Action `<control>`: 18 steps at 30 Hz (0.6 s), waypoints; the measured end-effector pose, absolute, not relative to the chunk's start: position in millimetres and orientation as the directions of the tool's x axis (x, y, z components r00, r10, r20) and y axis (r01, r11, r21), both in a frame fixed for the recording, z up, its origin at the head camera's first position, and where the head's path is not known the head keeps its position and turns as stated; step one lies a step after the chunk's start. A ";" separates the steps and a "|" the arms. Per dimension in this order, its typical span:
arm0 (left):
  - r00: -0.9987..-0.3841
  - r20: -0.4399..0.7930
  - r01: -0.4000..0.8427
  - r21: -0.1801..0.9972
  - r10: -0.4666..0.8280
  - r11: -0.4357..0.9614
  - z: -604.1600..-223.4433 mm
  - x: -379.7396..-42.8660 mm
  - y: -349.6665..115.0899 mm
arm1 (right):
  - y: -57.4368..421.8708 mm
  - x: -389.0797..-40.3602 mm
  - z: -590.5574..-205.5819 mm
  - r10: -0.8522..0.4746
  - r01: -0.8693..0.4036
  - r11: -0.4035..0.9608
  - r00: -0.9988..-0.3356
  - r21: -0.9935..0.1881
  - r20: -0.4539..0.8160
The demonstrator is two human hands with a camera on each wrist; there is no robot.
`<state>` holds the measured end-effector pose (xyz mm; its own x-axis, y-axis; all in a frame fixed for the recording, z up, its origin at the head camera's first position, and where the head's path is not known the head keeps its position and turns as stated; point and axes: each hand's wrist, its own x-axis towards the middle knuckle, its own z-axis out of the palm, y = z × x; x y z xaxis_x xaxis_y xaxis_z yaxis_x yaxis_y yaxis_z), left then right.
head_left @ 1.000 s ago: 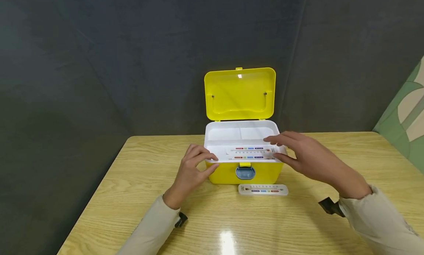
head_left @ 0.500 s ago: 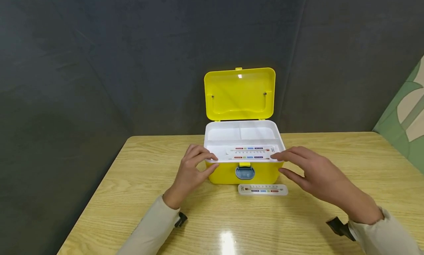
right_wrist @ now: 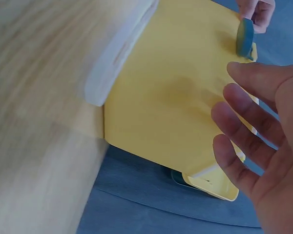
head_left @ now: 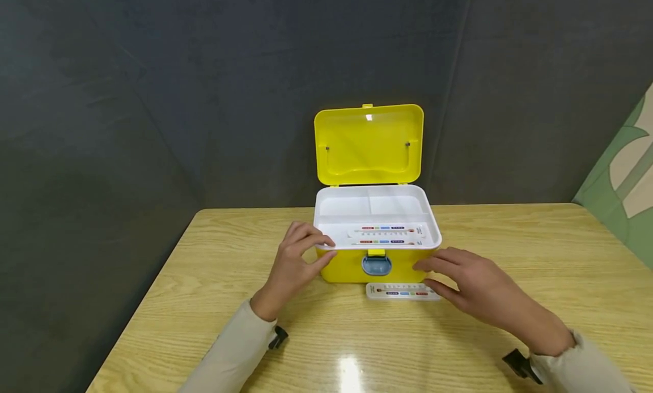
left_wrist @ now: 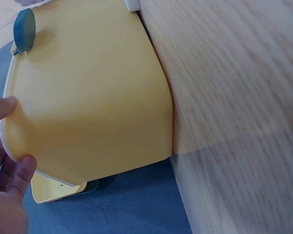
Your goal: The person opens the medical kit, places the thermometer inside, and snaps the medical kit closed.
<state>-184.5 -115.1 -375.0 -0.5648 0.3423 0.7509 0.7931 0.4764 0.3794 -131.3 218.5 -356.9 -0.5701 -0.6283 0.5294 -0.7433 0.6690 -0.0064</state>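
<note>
My left hand (head_left: 296, 262) holds the front left corner of a yellow storage box (head_left: 342, 268), thumb on its front wall and fingers at the rim. The box's lid (head_left: 369, 140) stands raised, and a white divided tray (head_left: 334, 232) fills its top. Two white thermometers (head_left: 385, 232) with coloured bands lie side by side in the tray's front compartment. A third thermometer (head_left: 403, 292) lies on the table along the box's front. Just above its right end is my right hand (head_left: 471, 282), fingers spread and nothing between them. That end is partly hidden by the thumb.
The box stands towards the back of a wooden table (head_left: 214, 302), with a dark padded wall (head_left: 245, 98) behind it. A blue-grey latch (head_left: 376, 265) hangs at the front of the box. A green leaf-patterned panel (head_left: 627, 183) borders the far right.
My right hand has come down from above the tray, past the rim, to the thermometer in front of the box. The left hand has stayed at the corner.
</note>
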 end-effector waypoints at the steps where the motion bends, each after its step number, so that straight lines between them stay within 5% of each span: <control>1: -0.566 0.750 0.792 0.380 0.343 0.477 -374.8 -184.4 -115.1 | 218.2 -131.5 -358.4 -0.631 -0.743 0.670 -0.576 -0.009 0.520; 18: -0.563 0.751 0.791 0.370 0.344 0.487 -375.1 -184.0 -115.1 | 215.3 -132.8 -380.3 -0.668 -0.723 0.690 -0.659 -0.045 0.345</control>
<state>-184.0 -115.1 -375.1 -0.5632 0.3436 0.7514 0.7910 0.4873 0.3700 -132.8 215.3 -380.3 -0.6592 -0.6683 0.3447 -0.7228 0.6895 -0.0453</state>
